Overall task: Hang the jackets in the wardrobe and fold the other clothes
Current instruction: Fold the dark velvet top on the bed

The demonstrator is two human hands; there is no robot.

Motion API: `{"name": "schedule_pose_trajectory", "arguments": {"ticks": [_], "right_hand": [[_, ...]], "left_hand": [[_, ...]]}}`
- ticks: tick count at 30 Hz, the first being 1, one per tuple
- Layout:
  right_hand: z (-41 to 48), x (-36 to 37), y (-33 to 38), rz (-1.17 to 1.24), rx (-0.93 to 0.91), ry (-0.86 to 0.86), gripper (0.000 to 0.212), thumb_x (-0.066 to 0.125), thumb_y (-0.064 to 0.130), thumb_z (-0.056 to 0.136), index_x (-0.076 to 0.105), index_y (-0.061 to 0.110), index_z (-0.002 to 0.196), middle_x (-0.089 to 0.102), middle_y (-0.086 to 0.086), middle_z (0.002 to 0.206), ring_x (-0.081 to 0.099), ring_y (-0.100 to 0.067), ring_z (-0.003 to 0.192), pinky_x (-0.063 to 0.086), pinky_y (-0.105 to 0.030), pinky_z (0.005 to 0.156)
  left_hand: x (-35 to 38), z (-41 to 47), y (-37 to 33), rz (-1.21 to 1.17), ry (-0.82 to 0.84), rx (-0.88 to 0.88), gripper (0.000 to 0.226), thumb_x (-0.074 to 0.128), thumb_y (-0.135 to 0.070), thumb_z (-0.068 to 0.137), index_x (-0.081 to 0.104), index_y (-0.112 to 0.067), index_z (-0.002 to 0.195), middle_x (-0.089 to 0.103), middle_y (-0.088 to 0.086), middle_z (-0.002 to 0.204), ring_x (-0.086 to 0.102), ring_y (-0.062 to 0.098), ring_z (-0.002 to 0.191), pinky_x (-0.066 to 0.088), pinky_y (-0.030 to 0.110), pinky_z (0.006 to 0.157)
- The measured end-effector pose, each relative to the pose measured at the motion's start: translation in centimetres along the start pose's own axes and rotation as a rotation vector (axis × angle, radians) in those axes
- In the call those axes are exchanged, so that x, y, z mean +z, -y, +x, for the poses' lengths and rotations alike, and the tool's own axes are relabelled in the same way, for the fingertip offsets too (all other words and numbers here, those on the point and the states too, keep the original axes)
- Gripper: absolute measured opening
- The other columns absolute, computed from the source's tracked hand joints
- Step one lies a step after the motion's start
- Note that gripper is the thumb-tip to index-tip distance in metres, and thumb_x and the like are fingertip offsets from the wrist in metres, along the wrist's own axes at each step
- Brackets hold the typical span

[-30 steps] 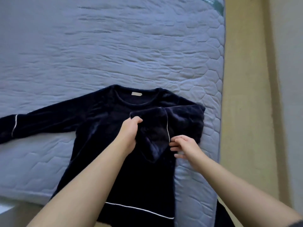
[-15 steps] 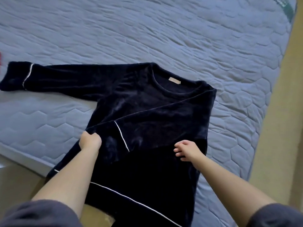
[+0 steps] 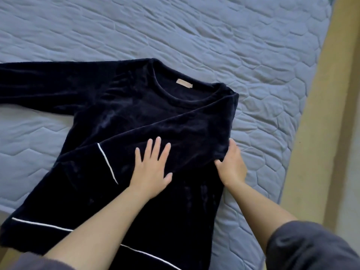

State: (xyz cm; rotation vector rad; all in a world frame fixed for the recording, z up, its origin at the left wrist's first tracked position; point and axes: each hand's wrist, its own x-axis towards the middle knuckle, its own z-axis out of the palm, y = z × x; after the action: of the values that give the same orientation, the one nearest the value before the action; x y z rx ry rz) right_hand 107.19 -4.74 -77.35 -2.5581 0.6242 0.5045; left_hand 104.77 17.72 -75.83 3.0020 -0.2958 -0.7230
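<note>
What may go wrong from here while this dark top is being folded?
1. The folded sleeve lies slanted under the left hand; pressing may set crooked creases.
2. The hem of the dark top reaches past the mattress edge, so the top may slide off when the right hand pulls its side.

A quilted blue-grey mattress [image 3: 175,26] lies beside a tan floor [image 3: 321,133].

The top [image 3: 136,117] is dark navy cloth, velvety, with a soft sheen along its creases; its piping [image 3: 108,164] is smooth white trim and its label [image 3: 184,84] matt tan fabric. The mattress [image 3: 194,36] is pale blue quilted cloth, matt, puckered at the stitching. The sleeve [image 3: 311,248] is matt grey cloth
</note>
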Motion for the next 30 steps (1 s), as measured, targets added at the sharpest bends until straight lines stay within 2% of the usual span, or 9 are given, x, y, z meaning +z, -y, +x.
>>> {"name": "schedule_pose_trajectory", "arguments": {"ticks": [7, 10, 12, 14, 16, 18, 20, 25, 30], "right_hand": [[0.6, 0.7, -5.8, 0.036, 0.007, 0.108, 0.035, 0.041, 0.017, 0.088, 0.041, 0.021, 0.123, 0.061, -0.013, 0.113, 0.059, -0.036, 0.091, 0.04, -0.038, 0.068], [1.9, 0.2, -6.9, 0.156, -0.028, 0.288, 0.053, 0.05, 0.015, 0.082, 0.035, 0.022, 0.133, 0.059, -0.006, 0.12, 0.058, -0.029, 0.103, 0.044, -0.035, 0.076], [3.8, -1.2, -6.9, 0.27, -0.088, 0.369, 0.071, 0.055, 0.013, 0.074, 0.03, 0.02, 0.14, 0.052, -0.001, 0.127, 0.053, -0.016, 0.113, 0.043, -0.03, 0.09], [6.2, -3.1, -5.8, 0.396, -0.196, 0.418, 0.079, 0.055, 0.005, 0.071, 0.027, 0.012, 0.145, 0.041, 0.001, 0.132, 0.044, -0.01, 0.12, 0.037, -0.026, 0.102], [9.8, -4.9, -4.4, 0.378, -0.351, 0.394, 0.08, 0.057, 0.004, 0.07, 0.027, 0.008, 0.145, 0.036, -0.004, 0.139, 0.037, -0.017, 0.13, 0.031, -0.031, 0.111], [13.9, -6.5, -2.9, 0.18, -0.454, 0.286, 0.077, 0.06, 0.005, 0.076, 0.027, 0.008, 0.145, 0.032, -0.01, 0.146, 0.031, -0.024, 0.135, 0.026, -0.035, 0.113], [17.3, -7.8, -1.1, 0.032, -0.528, 0.254, 0.072, 0.06, 0.011, 0.079, 0.03, 0.011, 0.145, 0.035, -0.008, 0.147, 0.033, -0.025, 0.135, 0.029, -0.04, 0.112], [21.7, -9.3, 2.2, -0.49, -0.692, 0.394, 0.045, 0.053, 0.028, 0.088, 0.051, 0.018, 0.132, 0.053, -0.007, 0.129, 0.048, -0.031, 0.118, 0.04, -0.039, 0.097], [23.5, -10.7, 4.8, -0.588, -0.614, 0.634, 0.023, 0.061, 0.033, 0.088, 0.062, 0.01, 0.089, 0.056, -0.007, 0.084, 0.055, -0.026, 0.084, 0.041, -0.033, 0.072]], "left_hand": [[3.9, 3.6, -3.0, 0.207, 0.226, -0.046, 0.083, 0.04, -0.026, 0.094, -0.023, -0.019, 0.147, -0.028, 0.016, 0.153, -0.017, 0.038, 0.143, 0.007, 0.065, 0.11], [3.2, 3.6, -4.6, 0.23, 0.205, -0.08, 0.087, 0.046, -0.036, 0.091, -0.015, -0.013, 0.15, -0.02, 0.02, 0.155, -0.012, 0.039, 0.144, 0.006, 0.064, 0.111], [2.4, 3.4, -5.7, 0.165, 0.032, -0.034, 0.086, 0.058, -0.034, 0.08, 0.015, -0.008, 0.15, 0.007, 0.022, 0.157, 0.007, 0.038, 0.145, 0.014, 0.062, 0.11], [2.4, 3.1, -7.3, -0.015, -0.245, 0.103, 0.064, 0.067, -0.025, 0.069, 0.052, -0.01, 0.129, 0.047, 0.014, 0.136, 0.045, 0.032, 0.128, 0.038, 0.052, 0.1], [2.2, 2.8, -10.1, -0.342, -0.267, 0.081, 0.026, 0.063, -0.022, 0.073, 0.062, -0.016, 0.098, 0.06, -0.001, 0.101, 0.059, 0.022, 0.093, 0.049, 0.038, 0.077], [2.2, 3.2, -13.4, -0.747, -0.014, -0.237, 0.005, 0.057, -0.023, 0.083, 0.061, -0.019, 0.083, 0.063, -0.006, 0.083, 0.061, 0.017, 0.078, 0.051, 0.036, 0.073], [2.8, 4.2, -16.1, -1.163, 0.132, -0.577, 0.008, 0.058, -0.022, 0.087, 0.064, -0.016, 0.088, 0.068, -0.002, 0.085, 0.065, 0.014, 0.074, 0.054, 0.033, 0.073], [3.2, 6.2, -21.0, -2.141, 0.086, -0.974, 0.007, 0.063, -0.015, 0.09, 0.057, -0.015, 0.092, 0.062, -0.002, 0.081, 0.058, 0.01, 0.061, 0.041, 0.02, 0.047], [4.1, 7.3, -21.9, -2.033, 0.031, -1.048, 0.018, 0.07, -0.024, 0.085, 0.058, -0.012, 0.079, 0.052, -0.005, 0.046, 0.044, 0.008, 0.041, 0.034, 0.021, 0.042]]}}
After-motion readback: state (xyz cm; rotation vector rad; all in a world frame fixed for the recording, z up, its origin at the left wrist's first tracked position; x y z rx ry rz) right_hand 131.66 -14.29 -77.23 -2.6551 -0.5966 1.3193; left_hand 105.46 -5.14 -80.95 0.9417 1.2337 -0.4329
